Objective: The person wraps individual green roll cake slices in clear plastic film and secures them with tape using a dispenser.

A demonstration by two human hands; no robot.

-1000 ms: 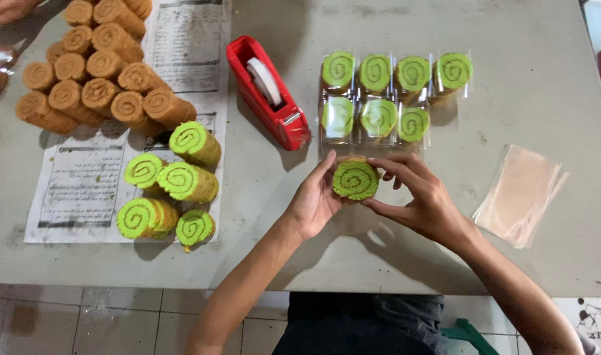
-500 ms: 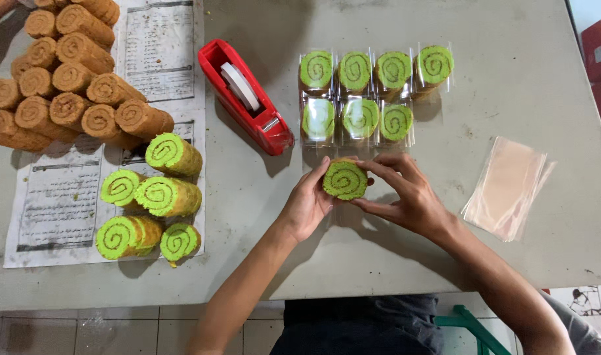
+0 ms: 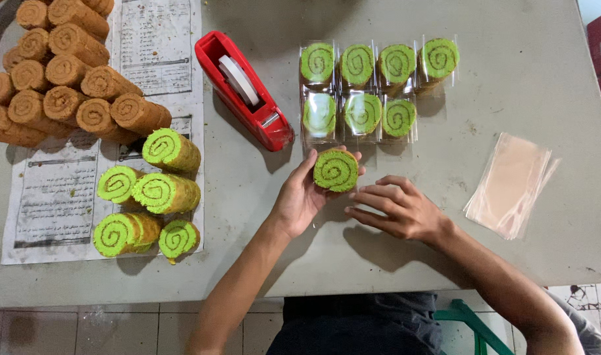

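While brown rolls (image 3: 64, 85) and green rolls (image 3: 149, 190) are piled on newspaper (image 3: 50, 197) far left, a green swirl slice (image 3: 336, 170) is clasped by the left hand (image 3: 303, 197) below the wrapped slices (image 3: 369, 89); the right hand (image 3: 399, 213) is laid empty on the table (image 3: 510, 85), fingers loosely spread.

Seven wrapped green swirl rolls (image 3: 363, 85), one green roll slice (image 3: 336, 170) held in hand, five unwrapped green rolls (image 3: 149, 194), about thirteen brown rolls (image 3: 64, 72), one red tape dispenser (image 3: 244, 89), one stack of clear wrappers (image 3: 510, 184).
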